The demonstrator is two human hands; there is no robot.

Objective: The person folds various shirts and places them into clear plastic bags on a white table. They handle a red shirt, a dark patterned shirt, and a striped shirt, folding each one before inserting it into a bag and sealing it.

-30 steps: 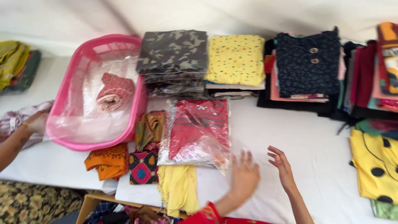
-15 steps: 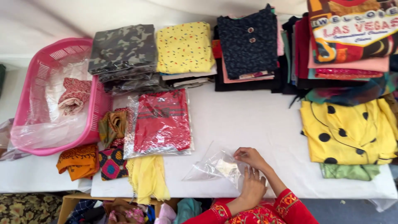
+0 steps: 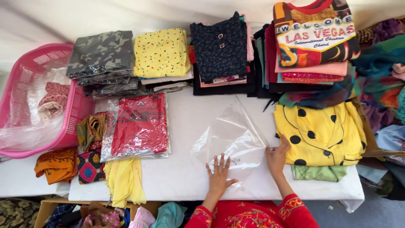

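Clear plastic bag (image 3: 230, 139) under hands (image 3: 219, 177), empty

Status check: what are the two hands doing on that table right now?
Left hand flat, fingers spread, on clear plastic bag. Right hand pressing the bag's right edge, beside yellow dotted garment. Bag empty, flat on white table. Nothing blocking.

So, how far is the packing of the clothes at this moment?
Done: one red garment in a clear bag lies on the white table. In hand: the left hand and right hand press an empty clear bag flat. Left: the yellow dotted garment beside it and the folded stacks behind lie unbagged.
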